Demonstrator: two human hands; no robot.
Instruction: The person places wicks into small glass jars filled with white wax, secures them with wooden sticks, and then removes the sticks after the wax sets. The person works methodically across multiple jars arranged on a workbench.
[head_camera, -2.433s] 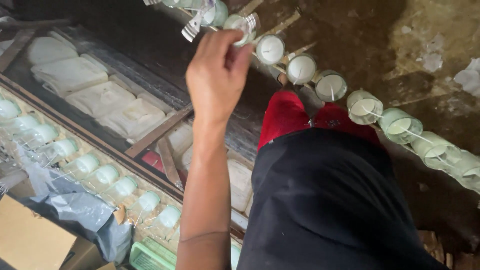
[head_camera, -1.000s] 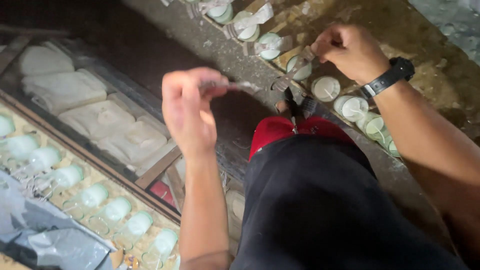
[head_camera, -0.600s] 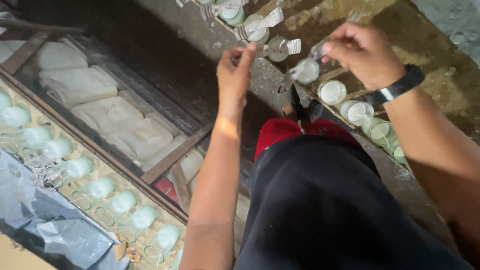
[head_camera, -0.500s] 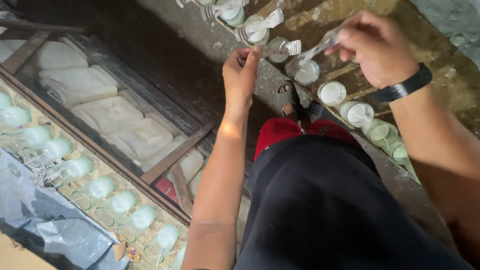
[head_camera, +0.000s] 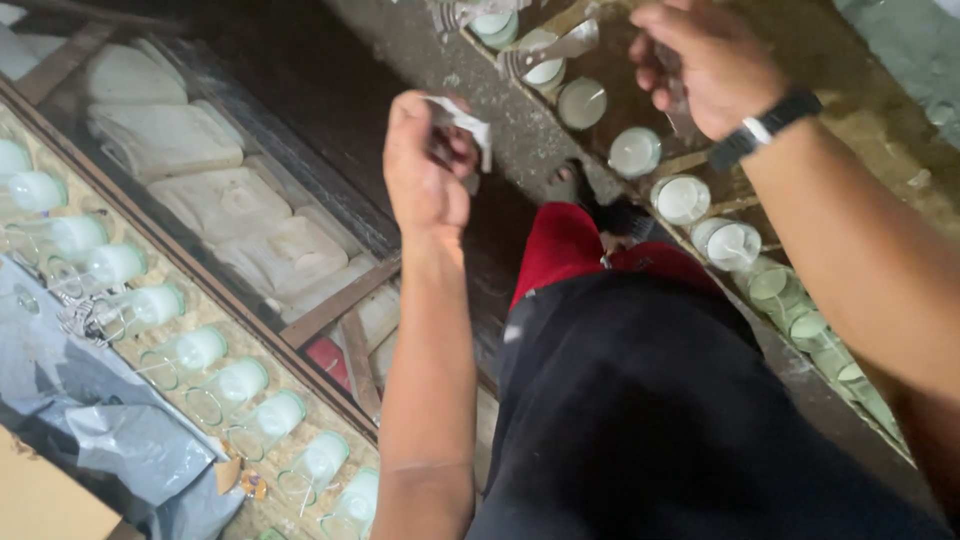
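Note:
My left hand is closed around a small white clip-like piece, held up in front of me above the dark floor. My right hand, with a black watch at the wrist, hovers over a row of glass jars filled with white wax; its fingers pinch a thin metal strip that hangs down beside a jar. One jar further up the row has a metal wick holder lying across its mouth.
A second row of wax-filled glass jars runs along a shelf at left, above grey plastic sheeting. White slabs lie in a wooden-framed bay. My dark shirt and red trousers fill the lower middle.
My left hand has pulled back from the jar row, down and left, now holding a white piece. My right hand stays over the jars, and the view has tilted slightly.

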